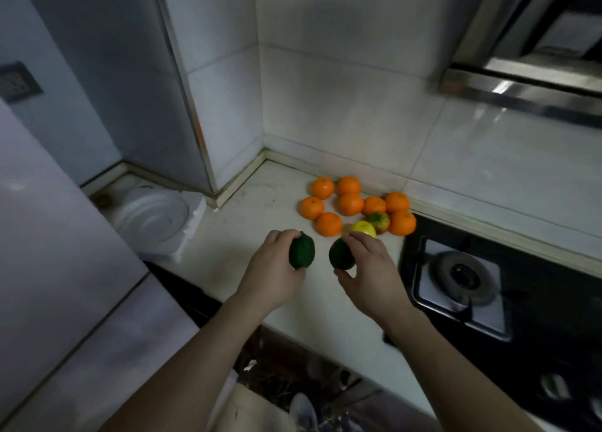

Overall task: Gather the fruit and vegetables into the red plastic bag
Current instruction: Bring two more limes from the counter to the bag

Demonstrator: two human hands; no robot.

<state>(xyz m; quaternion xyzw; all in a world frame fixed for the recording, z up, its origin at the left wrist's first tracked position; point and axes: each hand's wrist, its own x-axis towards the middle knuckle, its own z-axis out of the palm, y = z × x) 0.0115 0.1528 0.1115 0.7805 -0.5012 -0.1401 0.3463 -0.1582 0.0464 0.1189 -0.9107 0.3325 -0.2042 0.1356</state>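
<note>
Our left hand point(272, 268) and right hand point(371, 275) sit nearest, each grip clamped on a dark green fruit. Curled fingers wrap the left green fruit point(302, 251), but the right green fruit point(340, 255) is only pinched between fingertips and thumb, so it could slip and roll off the table point(247, 210) edge. Beyond lie a lemon point(364, 228), a mottled fruit point(379, 222) and the oranges point(350, 204), loose and touching; a nudge may send them onto the hob point(462, 278). We see no red plastic bag, and with both hands full, opening it would be awkward.
</note>
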